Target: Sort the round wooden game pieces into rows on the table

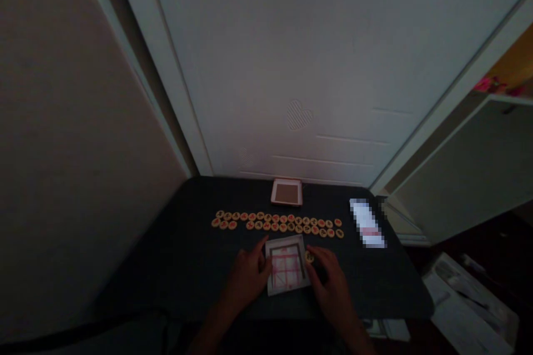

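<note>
A small folded paper board [287, 266] with red grid lines lies on the dark table [187, 255] near its front edge. My left hand [250, 274] rests at the board's left edge, fingers curled against it. My right hand [328, 280] sits at the board's right edge and pinches a round wooden game piece [309, 257] between thumb and fingers. Two rows of several round wooden pieces [277, 223] with red and dark marks lie beyond the board.
A small pink-rimmed square box [286, 192] stands at the table's back edge against a white panel. A blurred white rectangular item [368, 223] lies at the right. A shelf and clutter on the floor are on the right side.
</note>
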`<state>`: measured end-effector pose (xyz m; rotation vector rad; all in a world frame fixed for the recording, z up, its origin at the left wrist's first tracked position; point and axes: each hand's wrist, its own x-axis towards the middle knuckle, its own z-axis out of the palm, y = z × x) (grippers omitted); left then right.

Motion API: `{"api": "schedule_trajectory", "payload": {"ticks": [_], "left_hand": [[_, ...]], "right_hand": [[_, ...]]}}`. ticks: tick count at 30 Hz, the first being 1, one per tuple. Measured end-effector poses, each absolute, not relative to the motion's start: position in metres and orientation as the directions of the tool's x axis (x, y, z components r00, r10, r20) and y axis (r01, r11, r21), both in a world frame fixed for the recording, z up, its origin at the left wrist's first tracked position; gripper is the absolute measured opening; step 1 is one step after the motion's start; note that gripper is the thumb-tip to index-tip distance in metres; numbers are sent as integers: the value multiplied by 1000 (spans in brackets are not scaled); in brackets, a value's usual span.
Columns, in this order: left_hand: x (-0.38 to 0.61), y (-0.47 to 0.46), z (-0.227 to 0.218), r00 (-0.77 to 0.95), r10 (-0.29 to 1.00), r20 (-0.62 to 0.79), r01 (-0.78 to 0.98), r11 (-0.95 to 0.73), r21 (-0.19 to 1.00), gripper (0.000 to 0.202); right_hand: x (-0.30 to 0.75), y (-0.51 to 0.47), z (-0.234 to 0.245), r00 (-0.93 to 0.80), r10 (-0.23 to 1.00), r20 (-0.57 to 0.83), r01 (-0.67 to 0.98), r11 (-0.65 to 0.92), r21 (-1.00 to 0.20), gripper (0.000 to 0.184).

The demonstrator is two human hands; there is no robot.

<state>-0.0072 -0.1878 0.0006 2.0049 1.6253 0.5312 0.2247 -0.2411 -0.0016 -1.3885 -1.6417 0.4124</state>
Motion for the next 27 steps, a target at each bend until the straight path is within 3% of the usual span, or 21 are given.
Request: {"api": "schedule_trajectory", "payload": {"ticks": [9,14,19,27], "left_hand": [[-8,-194,-9,251,955,157,756,-295,584,46],[-8,-196,-12,264,942,210,736,-337,587,42],[-9,-197,-14,274,933,235,726,-360,586,40],[-9,-198,-15,244,935,258,723,-353,594,36]], "right_hand": [[183,-227,-3,-51,898,437,627,369,-686,21],[170,-219,-10,-112,903,416,736,356,-576,18],[162,-216,-12,-131,904,408,798,340,-497,14],[158,-217,-13,-152,892,426,788,369,-492,11]]}}
